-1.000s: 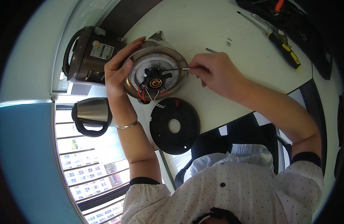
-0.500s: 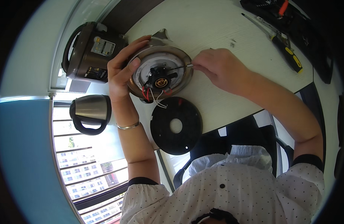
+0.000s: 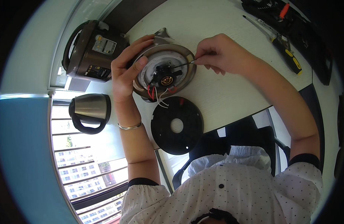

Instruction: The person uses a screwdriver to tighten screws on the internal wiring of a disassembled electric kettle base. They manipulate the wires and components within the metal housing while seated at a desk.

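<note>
A steel kettle body (image 3: 188, 74) lies with its underside toward me, its spout (image 3: 162, 33) pointing away. My left hand (image 3: 127, 71) wraps round its left side, thumb on the rim. At the middle of the underside sits a black round connector (image 3: 165, 76), with red and white wires (image 3: 160, 98) hanging from it. My right hand (image 3: 220, 54) pinches a thin screwdriver (image 3: 184, 64), whose shaft reaches across the rim to the connector; its tip is too small to make out. Just below the kettle body lies a black round base cover (image 3: 176, 140) with a hole in its centre.
A brown rice cooker (image 3: 99, 52) stands at the far left, with another steel kettle (image 3: 90, 112) nearer me. On the right of the white table (image 3: 224, 100) lie a yellow-and-black screwdriver (image 3: 286, 56) and a black tool case (image 3: 310, 48). A dark chair (image 3: 239, 136) is at the near edge.
The kettle body and my left hand have shifted slightly to the right. My right hand has changed its pose on the screwdriver, its fingers now more spread, and the shaft slants more.
</note>
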Demonstrator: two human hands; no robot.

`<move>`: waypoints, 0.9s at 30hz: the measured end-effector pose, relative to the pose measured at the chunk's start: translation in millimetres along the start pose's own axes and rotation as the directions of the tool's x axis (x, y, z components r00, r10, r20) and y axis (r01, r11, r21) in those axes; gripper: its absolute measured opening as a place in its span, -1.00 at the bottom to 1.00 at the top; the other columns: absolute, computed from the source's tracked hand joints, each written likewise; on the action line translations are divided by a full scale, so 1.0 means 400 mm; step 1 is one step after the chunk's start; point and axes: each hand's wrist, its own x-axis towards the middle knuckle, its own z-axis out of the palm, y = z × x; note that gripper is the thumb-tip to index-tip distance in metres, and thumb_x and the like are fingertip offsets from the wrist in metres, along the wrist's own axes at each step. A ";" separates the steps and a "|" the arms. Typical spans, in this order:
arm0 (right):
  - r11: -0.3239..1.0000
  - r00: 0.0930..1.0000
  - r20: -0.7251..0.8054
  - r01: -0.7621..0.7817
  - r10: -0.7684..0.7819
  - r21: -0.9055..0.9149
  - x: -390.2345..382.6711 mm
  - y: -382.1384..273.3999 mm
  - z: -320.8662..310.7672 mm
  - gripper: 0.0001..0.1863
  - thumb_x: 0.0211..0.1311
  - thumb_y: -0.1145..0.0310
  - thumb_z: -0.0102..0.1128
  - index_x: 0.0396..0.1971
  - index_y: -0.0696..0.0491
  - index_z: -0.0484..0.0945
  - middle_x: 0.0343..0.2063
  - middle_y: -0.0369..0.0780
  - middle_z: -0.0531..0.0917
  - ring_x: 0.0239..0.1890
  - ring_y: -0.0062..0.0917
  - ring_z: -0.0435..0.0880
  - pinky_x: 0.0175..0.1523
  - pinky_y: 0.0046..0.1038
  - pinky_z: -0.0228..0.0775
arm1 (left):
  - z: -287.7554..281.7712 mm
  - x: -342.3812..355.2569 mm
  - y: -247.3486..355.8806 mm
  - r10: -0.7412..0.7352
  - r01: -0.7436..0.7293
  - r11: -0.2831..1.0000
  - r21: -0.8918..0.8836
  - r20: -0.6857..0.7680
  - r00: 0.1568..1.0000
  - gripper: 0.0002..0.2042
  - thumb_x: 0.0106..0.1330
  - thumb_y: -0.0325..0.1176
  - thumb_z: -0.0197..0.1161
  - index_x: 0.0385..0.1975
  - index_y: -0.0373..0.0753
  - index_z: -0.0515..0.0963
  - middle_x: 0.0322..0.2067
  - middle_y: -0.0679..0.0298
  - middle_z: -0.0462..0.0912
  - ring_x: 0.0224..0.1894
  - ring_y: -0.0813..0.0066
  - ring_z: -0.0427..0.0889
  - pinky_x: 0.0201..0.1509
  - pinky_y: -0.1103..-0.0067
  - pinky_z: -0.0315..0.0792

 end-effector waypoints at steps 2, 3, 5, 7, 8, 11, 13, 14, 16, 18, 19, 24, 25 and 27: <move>1.000 1.000 0.002 -0.007 0.007 0.018 -0.002 0.004 0.002 -0.91 0.20 0.47 0.17 -0.46 0.17 0.54 -0.69 -0.31 0.51 -0.74 -0.72 0.44 -0.68 -0.66 0.27 | 0.000 0.001 -0.001 0.009 -0.010 1.000 0.012 0.012 1.000 -0.64 0.10 -0.47 0.22 -0.08 -0.46 0.54 0.04 -0.04 0.51 0.11 0.21 0.47 0.22 0.46 0.27; 1.000 1.000 -0.007 -0.013 0.014 0.023 -0.004 0.007 0.006 -0.91 0.20 0.47 0.17 -0.45 0.17 0.54 -0.69 -0.31 0.51 -0.74 -0.72 0.44 -0.69 -0.66 0.26 | -0.002 0.001 -0.002 0.013 -0.013 1.000 0.013 0.020 1.000 -0.64 0.10 -0.47 0.22 -0.08 -0.46 0.54 0.04 -0.03 0.51 0.11 0.22 0.47 0.22 0.47 0.27; 0.999 0.999 -0.027 -0.016 0.017 0.043 -0.005 0.011 0.009 -0.90 0.20 0.46 0.17 -0.45 0.18 0.54 -0.69 -0.30 0.51 -0.75 -0.72 0.43 -0.70 -0.67 0.25 | -0.001 0.004 0.000 0.016 -0.016 1.000 0.007 0.025 1.000 -0.64 0.10 -0.47 0.21 -0.08 -0.46 0.54 0.04 -0.03 0.51 0.11 0.22 0.47 0.22 0.47 0.27; 0.997 0.999 -0.048 -0.010 0.013 0.070 -0.004 0.020 0.011 -0.89 0.21 0.45 0.18 -0.43 0.18 0.54 -0.69 -0.30 0.51 -0.75 -0.73 0.43 -0.70 -0.67 0.25 | 0.003 0.005 0.001 0.012 -0.012 1.000 -0.006 0.018 1.000 -0.65 0.10 -0.47 0.21 -0.08 -0.46 0.54 0.04 -0.03 0.51 0.11 0.23 0.47 0.22 0.47 0.27; 0.996 0.997 -0.070 -0.008 0.015 0.091 -0.005 0.024 0.015 -0.89 0.21 0.44 0.18 -0.43 0.18 0.54 -0.69 -0.30 0.52 -0.76 -0.73 0.43 -0.71 -0.67 0.24 | 0.002 0.004 0.002 0.008 -0.008 1.000 -0.012 0.017 1.000 -0.64 0.10 -0.48 0.21 -0.08 -0.46 0.54 0.04 -0.03 0.51 0.11 0.22 0.47 0.22 0.47 0.27; 0.994 0.990 -0.138 0.000 0.015 0.105 -0.014 0.024 0.026 -0.88 0.21 0.42 0.18 -0.42 0.18 0.54 -0.69 -0.29 0.52 -0.75 -0.71 0.44 -0.69 -0.65 0.27 | -0.002 0.003 0.001 -0.004 0.004 0.999 -0.033 0.007 1.000 -0.64 0.10 -0.50 0.20 -0.06 -0.47 0.53 0.04 -0.02 0.51 0.12 0.22 0.47 0.23 0.47 0.26; 0.999 0.982 -0.187 0.004 0.006 0.054 -0.024 0.018 0.035 -0.87 0.19 0.42 0.19 -0.43 0.18 0.55 -0.70 -0.28 0.52 -0.73 -0.68 0.47 -0.65 -0.61 0.34 | 0.000 0.000 -0.001 -0.013 0.013 0.998 -0.054 -0.006 1.000 -0.63 0.11 -0.51 0.19 -0.05 -0.46 0.52 0.04 -0.02 0.51 0.12 0.24 0.47 0.23 0.47 0.26; 0.999 0.977 -0.206 0.054 -0.053 0.002 -0.025 0.022 0.039 -0.86 0.20 0.41 0.18 -0.43 0.18 0.56 -0.70 -0.29 0.52 -0.73 -0.67 0.47 -0.64 -0.60 0.35 | 0.000 -0.001 0.000 -0.022 0.021 0.999 -0.044 -0.010 1.000 -0.62 0.11 -0.51 0.19 -0.03 -0.45 0.51 0.06 -0.02 0.50 0.13 0.25 0.45 0.25 0.47 0.24; 0.983 0.958 -0.229 0.153 -0.173 -0.104 -0.025 0.034 0.050 -0.85 0.21 0.38 0.18 -0.41 0.18 0.56 -0.69 -0.29 0.52 -0.73 -0.66 0.47 -0.62 -0.59 0.36 | -0.001 -0.005 0.002 -0.037 0.036 0.999 -0.024 -0.022 0.999 -0.60 0.11 -0.51 0.20 0.01 -0.43 0.49 0.09 -0.03 0.47 0.16 0.26 0.43 0.27 0.47 0.21; 0.995 0.976 -0.197 0.082 -0.090 -0.049 -0.027 0.033 0.054 -0.84 0.22 0.38 0.17 -0.39 0.18 0.56 -0.68 -0.29 0.53 -0.72 -0.65 0.48 -0.61 -0.59 0.36 | -0.001 -0.009 -0.006 -0.021 0.028 0.997 0.079 -0.089 0.996 -0.58 0.12 -0.48 0.21 0.04 -0.41 0.47 0.13 -0.02 0.43 0.18 0.28 0.40 0.28 0.48 0.18; 0.999 0.982 -0.181 0.043 -0.047 -0.026 -0.028 0.030 0.054 -0.83 0.22 0.37 0.17 -0.38 0.19 0.57 -0.67 -0.28 0.53 -0.72 -0.65 0.48 -0.60 -0.58 0.37 | 0.001 -0.008 -0.007 -0.009 0.025 0.992 0.127 -0.122 0.993 -0.57 0.13 -0.47 0.22 0.05 -0.40 0.46 0.14 -0.02 0.40 0.19 0.29 0.38 0.29 0.48 0.17; 0.993 0.991 -0.096 -0.085 0.093 0.084 -0.038 0.028 0.063 -0.85 0.22 0.40 0.17 -0.37 0.20 0.57 -0.66 -0.28 0.53 -0.70 -0.67 0.47 -0.62 -0.59 0.35 | 0.005 -0.022 0.015 -0.281 0.288 0.957 0.031 -0.139 0.950 -0.54 0.12 -0.40 0.26 0.06 -0.39 0.46 0.17 -0.02 0.37 0.21 0.27 0.35 0.29 0.49 0.14; 0.989 0.992 -0.079 -0.090 0.099 0.116 -0.039 0.031 0.065 -0.85 0.22 0.41 0.17 -0.37 0.20 0.57 -0.66 -0.28 0.54 -0.70 -0.67 0.47 -0.62 -0.59 0.35 | 0.004 -0.024 0.013 -0.277 0.279 0.960 0.001 -0.128 0.952 -0.54 0.12 -0.39 0.27 0.05 -0.40 0.46 0.16 -0.02 0.37 0.20 0.26 0.35 0.29 0.49 0.14; 0.980 0.991 -0.051 -0.111 0.121 0.162 -0.041 0.029 0.071 -0.85 0.21 0.42 0.17 -0.37 0.21 0.57 -0.66 -0.28 0.54 -0.69 -0.68 0.46 -0.63 -0.60 0.33 | -0.007 -0.027 0.004 -0.242 0.241 0.970 -0.016 -0.099 0.965 -0.52 0.11 -0.36 0.29 0.05 -0.40 0.46 0.16 -0.03 0.37 0.21 0.24 0.35 0.29 0.48 0.14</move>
